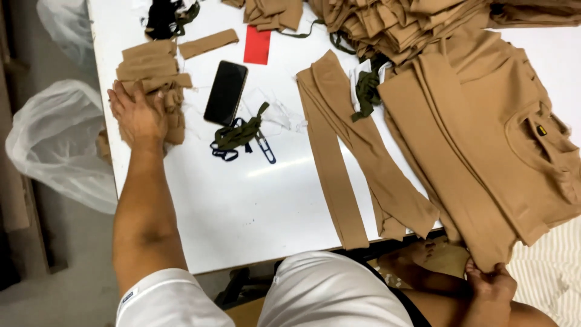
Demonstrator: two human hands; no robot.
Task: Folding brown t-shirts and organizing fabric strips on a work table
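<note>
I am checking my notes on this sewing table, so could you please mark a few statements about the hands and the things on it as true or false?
1. The left hand rests on a stack of small tan fabric pieces. True.
2. The right hand lies flat on the white table. False: it grips the lower edge of the tan garment below the table's edge.
3. The black phone lies face up beside a red card. True.
4. The long tan strips are rolled up. False: they lie flat.
</note>
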